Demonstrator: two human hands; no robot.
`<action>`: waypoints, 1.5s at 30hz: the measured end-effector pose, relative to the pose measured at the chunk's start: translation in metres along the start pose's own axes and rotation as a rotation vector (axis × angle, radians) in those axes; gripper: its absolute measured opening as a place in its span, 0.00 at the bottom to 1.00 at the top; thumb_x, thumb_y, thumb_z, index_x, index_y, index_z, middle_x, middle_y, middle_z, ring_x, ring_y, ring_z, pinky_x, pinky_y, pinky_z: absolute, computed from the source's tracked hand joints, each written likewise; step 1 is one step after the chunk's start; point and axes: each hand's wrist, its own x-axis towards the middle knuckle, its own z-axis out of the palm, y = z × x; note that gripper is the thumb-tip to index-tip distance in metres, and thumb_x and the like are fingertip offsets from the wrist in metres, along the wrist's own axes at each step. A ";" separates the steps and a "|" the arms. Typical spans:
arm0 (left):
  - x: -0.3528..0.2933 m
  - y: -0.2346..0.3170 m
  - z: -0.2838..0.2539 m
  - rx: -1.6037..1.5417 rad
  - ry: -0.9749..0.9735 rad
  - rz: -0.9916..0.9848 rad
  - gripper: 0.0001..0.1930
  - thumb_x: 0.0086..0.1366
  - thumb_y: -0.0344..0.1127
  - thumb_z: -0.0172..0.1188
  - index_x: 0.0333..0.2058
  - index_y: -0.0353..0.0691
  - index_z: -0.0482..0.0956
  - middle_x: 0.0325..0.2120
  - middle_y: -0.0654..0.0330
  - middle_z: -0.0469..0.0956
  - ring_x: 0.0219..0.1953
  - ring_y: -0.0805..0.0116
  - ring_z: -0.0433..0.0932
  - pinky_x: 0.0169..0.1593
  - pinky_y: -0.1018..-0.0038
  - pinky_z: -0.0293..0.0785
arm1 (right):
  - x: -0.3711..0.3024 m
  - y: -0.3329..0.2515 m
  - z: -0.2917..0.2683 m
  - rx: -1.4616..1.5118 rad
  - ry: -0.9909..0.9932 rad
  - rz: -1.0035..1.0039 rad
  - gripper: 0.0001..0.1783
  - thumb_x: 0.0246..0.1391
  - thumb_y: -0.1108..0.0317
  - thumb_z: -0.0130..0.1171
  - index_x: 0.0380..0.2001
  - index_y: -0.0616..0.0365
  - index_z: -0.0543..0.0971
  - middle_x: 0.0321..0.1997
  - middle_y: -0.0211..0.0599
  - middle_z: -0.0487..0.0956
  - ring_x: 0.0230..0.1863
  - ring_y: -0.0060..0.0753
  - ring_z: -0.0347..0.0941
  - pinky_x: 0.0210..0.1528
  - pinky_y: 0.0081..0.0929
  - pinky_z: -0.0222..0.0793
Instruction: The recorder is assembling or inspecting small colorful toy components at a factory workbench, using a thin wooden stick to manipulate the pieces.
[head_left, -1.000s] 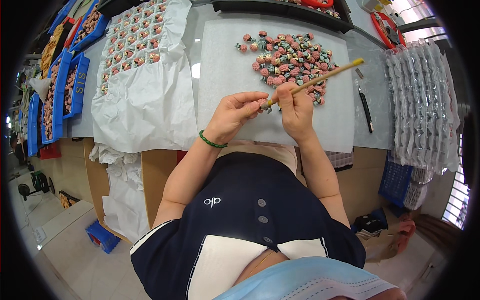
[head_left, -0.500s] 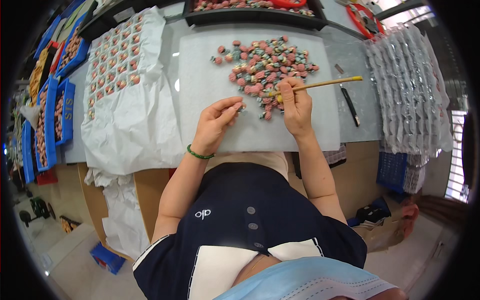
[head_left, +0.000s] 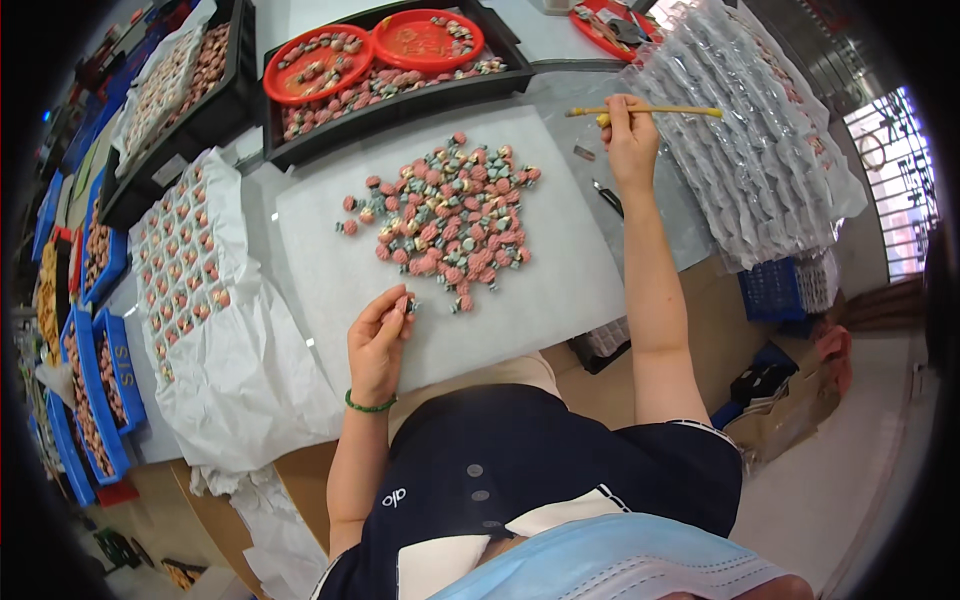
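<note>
My left hand is closed on a small pink-and-grey figurine, pinched between thumb and fingers at the near left of a white sheet. A loose pile of similar pink, cream and grey figurines lies on the sheet, just beyond that hand. My right hand is reached out over the far right of the table, shut on a slim wooden paintbrush held level. A bit of yellow shows by its fingertips; what it is I cannot tell.
A black crate of figurines with two red dishes stands at the back. Stacked clear blister trays rise on the right. At left are a filled white tray and blue bins. A black pen-like tool lies beside my right forearm.
My right hand has moved from the pile out to the far right with the paintbrush. My left hand still holds the figurine. The whole view has shifted and turned, showing the red dishes more fully.
</note>
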 end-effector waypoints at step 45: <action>0.459 -0.033 0.069 -0.036 0.158 -0.031 0.13 0.58 0.30 0.54 0.40 0.29 0.71 0.36 0.50 0.70 0.26 0.73 0.68 0.26 0.82 0.66 | 0.711 0.413 0.137 -0.924 0.187 0.207 0.24 0.53 0.50 0.39 0.33 0.59 0.77 0.33 0.49 0.77 0.40 0.48 0.72 0.44 0.39 0.65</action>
